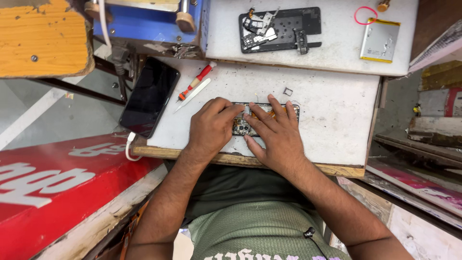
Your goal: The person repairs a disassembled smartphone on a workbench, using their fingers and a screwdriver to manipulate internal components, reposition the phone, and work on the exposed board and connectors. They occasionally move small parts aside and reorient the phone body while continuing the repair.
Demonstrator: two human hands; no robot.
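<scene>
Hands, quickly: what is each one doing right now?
Left hand: fingers curled, pressing on the opened phone.
Right hand: fingers spread flat on the phone, grasping nothing.

Opened phone (240, 126): dark rectangular body, back cover off, circuit boards, camera modules and an orange flex strip exposed. Lies flat, long side across, on the white counter (332, 115) near its front edge. Largely covered by the left hand (210, 127) and right hand (276, 135) resting on it.

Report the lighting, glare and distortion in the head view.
Head view: even, soft light; faint shadows under both hands on the opened phone; a mild sheen on the black screen panel; wide-angle bending tilts the bench edges; the silver battery stays sharp.
</scene>
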